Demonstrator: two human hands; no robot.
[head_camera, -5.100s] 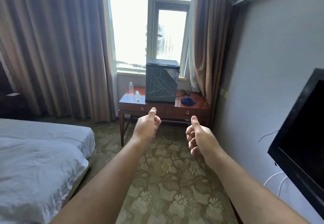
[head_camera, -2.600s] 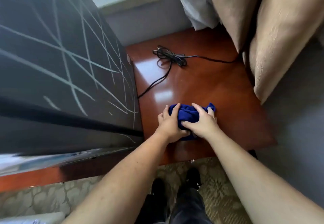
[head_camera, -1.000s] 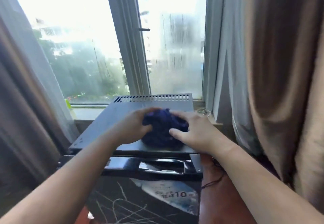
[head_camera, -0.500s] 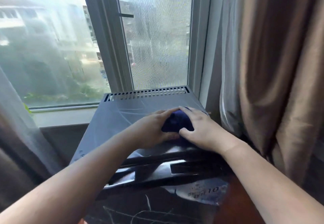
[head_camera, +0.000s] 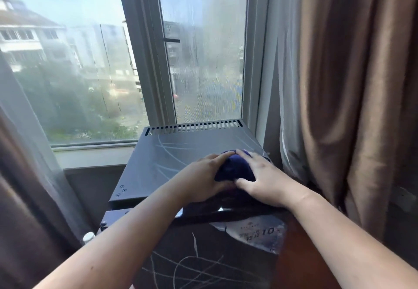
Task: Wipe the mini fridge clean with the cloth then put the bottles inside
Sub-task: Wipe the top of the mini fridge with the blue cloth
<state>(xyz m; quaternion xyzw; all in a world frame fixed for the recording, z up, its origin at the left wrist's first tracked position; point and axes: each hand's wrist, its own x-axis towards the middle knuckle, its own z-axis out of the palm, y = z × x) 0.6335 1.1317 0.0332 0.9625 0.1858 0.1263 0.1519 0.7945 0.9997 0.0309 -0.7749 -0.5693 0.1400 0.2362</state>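
Both hands were pressed onto the blue cloth (head_camera: 234, 169), which sat bunched on the top panel of the mini fridge (head_camera: 167, 162), toward its right front corner. The left hand (head_camera: 204, 179) covered the cloth's left side with fingers curled over it; the right hand (head_camera: 262, 179) lay on the right side, fingers spread and thumb tucked along the front edge. The two hands were close together, nearly touching, with only a dark mound of fabric showing between them — gripping it from either side rather than lying flat.

The fridge top was dark grey, with pale streaks curving across it and a row of vent slots (head_camera: 194, 126) along the back edge. Its door was closed (the front carried pale scratch-like lines and a worn label (head_camera: 257, 232)).

At the lower left, just beside the fridge, a small white cap (head_camera: 88, 236) showed — possibly the top of a bottle, though too little was visible to be sure.

Behind the fridge stood a window (head_camera: 90, 74) with a grey frame. A brown curtain (head_camera: 352, 85) hung at the right, a sheer one beside it touching the fridge's right edge.
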